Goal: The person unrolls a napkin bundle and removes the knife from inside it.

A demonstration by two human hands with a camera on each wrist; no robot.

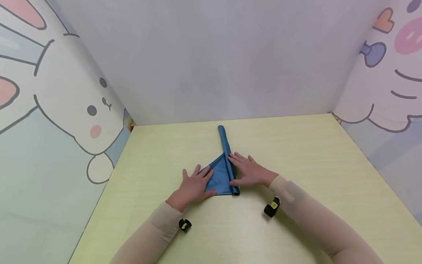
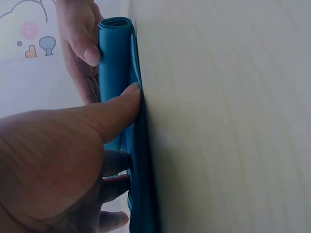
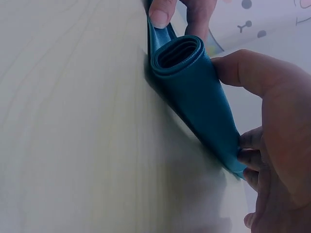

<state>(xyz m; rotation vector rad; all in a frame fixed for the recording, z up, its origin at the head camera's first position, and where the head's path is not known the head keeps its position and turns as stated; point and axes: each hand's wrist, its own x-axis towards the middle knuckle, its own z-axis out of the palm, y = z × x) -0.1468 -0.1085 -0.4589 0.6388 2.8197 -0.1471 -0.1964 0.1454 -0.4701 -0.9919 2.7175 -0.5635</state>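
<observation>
A blue cloth lies on the table, partly wound into a long roll [image 1: 225, 143] that slants away from me. To the left of the roll a flat, pointed flap of the cloth [image 1: 220, 180] is still spread out. My left hand [image 1: 193, 186] rests on this flap with fingers spread and straight. My right hand [image 1: 250, 171] lies along the right side of the roll, its fingertips and thumb touching it. In the right wrist view the roll's near end [image 3: 177, 56] shows several wound layers. The left thumb [image 2: 129, 94] presses the cloth's edge in the left wrist view.
The pale wooden table [image 1: 290, 146] meets a plain wall [image 1: 211, 62] at the back. Side panels with a cartoon rabbit [image 1: 76, 95] and a cartoon pig [image 1: 407, 40] stand left and right. Black devices [image 1: 271, 207] sit at both wrists.
</observation>
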